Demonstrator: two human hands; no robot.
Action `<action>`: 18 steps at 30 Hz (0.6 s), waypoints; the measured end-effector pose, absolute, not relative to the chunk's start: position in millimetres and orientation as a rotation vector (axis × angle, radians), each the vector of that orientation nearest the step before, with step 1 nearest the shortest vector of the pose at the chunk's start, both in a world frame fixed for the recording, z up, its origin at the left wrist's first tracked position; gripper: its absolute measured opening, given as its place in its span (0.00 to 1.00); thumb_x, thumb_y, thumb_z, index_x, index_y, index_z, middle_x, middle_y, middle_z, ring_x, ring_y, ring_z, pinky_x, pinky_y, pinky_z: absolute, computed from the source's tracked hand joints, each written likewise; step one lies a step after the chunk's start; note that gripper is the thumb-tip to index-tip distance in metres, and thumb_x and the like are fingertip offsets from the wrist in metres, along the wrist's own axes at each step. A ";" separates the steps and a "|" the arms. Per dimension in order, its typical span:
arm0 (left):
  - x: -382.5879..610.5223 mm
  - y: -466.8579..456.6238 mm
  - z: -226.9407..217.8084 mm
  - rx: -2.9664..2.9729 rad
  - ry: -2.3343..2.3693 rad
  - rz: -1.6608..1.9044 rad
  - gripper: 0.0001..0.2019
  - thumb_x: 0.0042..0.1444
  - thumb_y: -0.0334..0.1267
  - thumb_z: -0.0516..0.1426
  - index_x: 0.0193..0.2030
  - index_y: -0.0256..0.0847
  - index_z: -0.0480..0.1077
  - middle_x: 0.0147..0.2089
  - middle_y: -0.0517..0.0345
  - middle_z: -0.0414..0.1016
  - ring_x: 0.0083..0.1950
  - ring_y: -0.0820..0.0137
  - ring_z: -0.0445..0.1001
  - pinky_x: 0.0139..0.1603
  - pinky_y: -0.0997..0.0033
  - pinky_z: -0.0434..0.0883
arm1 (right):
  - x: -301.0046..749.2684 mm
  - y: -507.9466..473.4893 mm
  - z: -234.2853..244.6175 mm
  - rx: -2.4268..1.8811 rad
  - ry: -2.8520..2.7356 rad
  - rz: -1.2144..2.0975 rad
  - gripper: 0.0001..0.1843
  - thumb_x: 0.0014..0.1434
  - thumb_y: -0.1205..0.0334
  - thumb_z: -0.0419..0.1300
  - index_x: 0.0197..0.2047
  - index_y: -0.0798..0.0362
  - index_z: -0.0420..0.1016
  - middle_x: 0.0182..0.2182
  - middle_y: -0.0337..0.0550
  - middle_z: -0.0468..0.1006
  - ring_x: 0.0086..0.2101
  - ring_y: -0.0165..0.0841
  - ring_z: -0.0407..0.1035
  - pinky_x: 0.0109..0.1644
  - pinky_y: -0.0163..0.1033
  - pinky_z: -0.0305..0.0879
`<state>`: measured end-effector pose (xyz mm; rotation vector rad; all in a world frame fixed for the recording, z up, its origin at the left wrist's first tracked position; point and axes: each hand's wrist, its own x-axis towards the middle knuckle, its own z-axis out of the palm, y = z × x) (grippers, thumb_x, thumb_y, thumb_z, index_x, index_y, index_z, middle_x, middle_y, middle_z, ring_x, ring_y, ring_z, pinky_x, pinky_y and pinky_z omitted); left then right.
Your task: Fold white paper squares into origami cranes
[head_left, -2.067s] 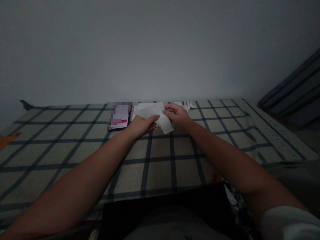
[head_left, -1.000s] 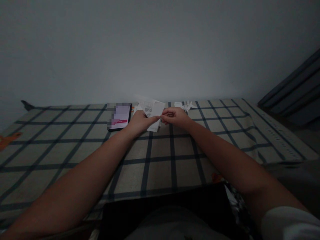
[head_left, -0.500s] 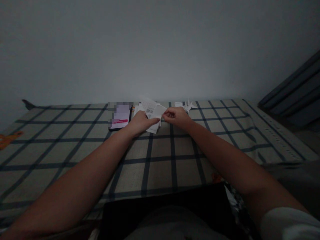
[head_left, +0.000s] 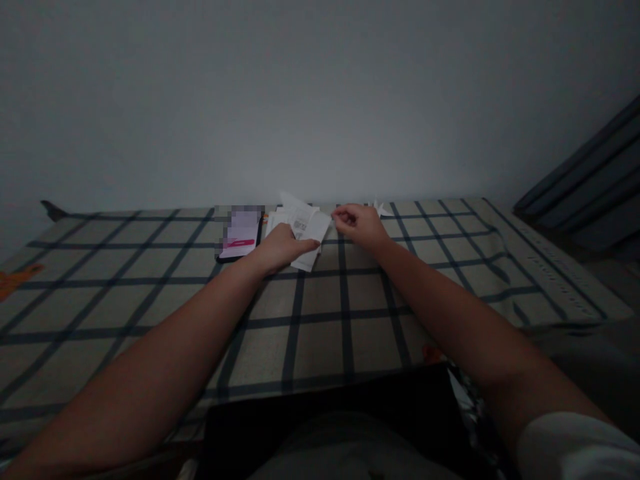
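A white printed paper slip [head_left: 306, 227], partly folded, lies on a checked cloth [head_left: 320, 313] near the far wall. My left hand [head_left: 283, 245] rests on it, fingers stretched flat and pressing its lower edge. My right hand [head_left: 359, 223] hovers just right of the slip, fingers curled into a pinch, a small gap from the paper; whether anything is between the fingertips I cannot make out. More white paper lies under and behind the slip.
A phone [head_left: 239, 233] with a lit screen lies left of the paper. Small folded white paper pieces [head_left: 383, 210] sit behind my right hand. An orange mark [head_left: 15, 280] shows at the cloth's left edge. Striped dark fabric [head_left: 590, 193] rises at right.
My right hand let go of the slip's right edge and drew slightly right and up. The slip has gone from lifted to lying flatter under my left hand.
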<state>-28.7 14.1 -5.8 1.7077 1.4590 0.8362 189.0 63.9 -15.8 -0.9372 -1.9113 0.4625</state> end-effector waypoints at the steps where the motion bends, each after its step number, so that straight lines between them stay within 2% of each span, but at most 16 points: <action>1: -27.6 12.8 -4.8 1.727 1.443 0.817 0.14 0.46 0.43 0.66 0.37 0.36 0.80 0.39 0.44 0.84 0.35 0.60 0.81 0.32 0.68 0.74 | 191.1 66.4 -16.1 -0.965 -1.844 0.466 0.11 0.57 0.57 0.62 0.38 0.56 0.80 0.28 0.43 0.78 0.28 0.31 0.69 0.36 0.38 0.66; 4: -26.6 12.4 -5.4 1.730 1.425 0.865 0.16 0.47 0.43 0.67 0.40 0.36 0.80 0.42 0.44 0.84 0.40 0.58 0.82 0.39 0.65 0.76 | 195.3 71.0 -17.9 -0.994 -1.756 0.540 0.13 0.58 0.55 0.61 0.39 0.55 0.78 0.28 0.43 0.78 0.29 0.31 0.69 0.35 0.38 0.66; 8: -28.4 16.0 -9.4 1.732 1.385 1.016 0.23 0.47 0.45 0.67 0.50 0.37 0.78 0.53 0.42 0.82 0.49 0.57 0.82 0.47 0.63 0.77 | 190.6 64.9 -19.7 -0.856 -1.911 0.749 0.15 0.59 0.52 0.60 0.39 0.56 0.77 0.28 0.42 0.76 0.28 0.29 0.68 0.33 0.36 0.66; 13: -27.3 14.3 -6.8 1.714 1.390 0.905 0.17 0.49 0.43 0.65 0.44 0.36 0.79 0.46 0.43 0.84 0.42 0.59 0.82 0.39 0.67 0.75 | 183.1 55.6 -16.9 -0.832 -2.019 0.704 0.12 0.57 0.54 0.62 0.34 0.56 0.76 0.26 0.40 0.75 0.26 0.28 0.64 0.31 0.35 0.62; 18: -25.9 11.4 -2.7 1.736 1.398 0.887 0.15 0.49 0.41 0.66 0.42 0.35 0.80 0.44 0.43 0.84 0.42 0.60 0.82 0.39 0.68 0.74 | 186.9 56.2 -12.9 -0.859 -1.948 0.594 0.12 0.57 0.56 0.61 0.34 0.56 0.77 0.26 0.39 0.74 0.26 0.27 0.63 0.32 0.35 0.61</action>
